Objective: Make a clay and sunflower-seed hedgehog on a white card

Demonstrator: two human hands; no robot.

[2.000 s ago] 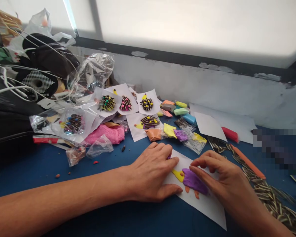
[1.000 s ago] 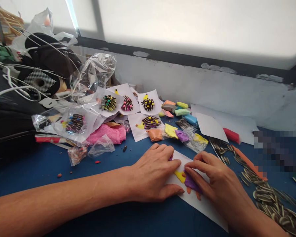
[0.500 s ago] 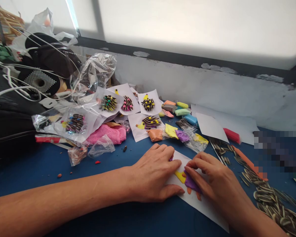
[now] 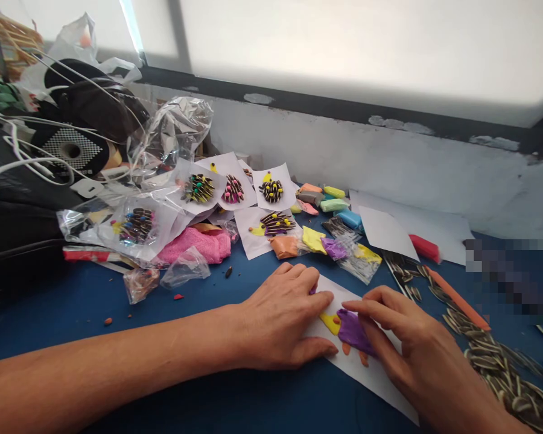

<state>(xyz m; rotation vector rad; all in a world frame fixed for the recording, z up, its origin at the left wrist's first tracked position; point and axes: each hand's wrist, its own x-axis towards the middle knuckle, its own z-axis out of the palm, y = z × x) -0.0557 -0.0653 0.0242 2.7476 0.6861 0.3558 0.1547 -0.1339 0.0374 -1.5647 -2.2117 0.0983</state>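
Note:
A strip of white paper (image 4: 391, 386) lies at a slant on the blue table. Flattened purple modelling clay (image 4: 356, 333) is stuck on it, with yellow clay (image 4: 331, 323) at its left end and small orange clay pieces (image 4: 363, 358) along its lower edge. My left hand (image 4: 294, 319) rests flat over the paper's left part, fingers stretched, hiding what is beneath. More purple clay shows by its fingertips. Over the purple clay is my right hand (image 4: 398, 325), index finger and thumb apart; the thumb is at the clay's right side, and I cannot tell if it presses.
Several finished seed-and-clay hedgehogs on paper (image 4: 278, 226) lie behind my hands. Beyond are wrapped clay packets (image 4: 335, 205) and a pink cloth (image 4: 199, 244). Striped sunflower seeds (image 4: 493, 361) and an orange tool (image 4: 459, 298) lie right. Bags and cables (image 4: 72, 144) fill the far left.
My right hand has shifted to the right and its fingers have spread, uncovering more of the purple clay. My left hand has stayed in place.

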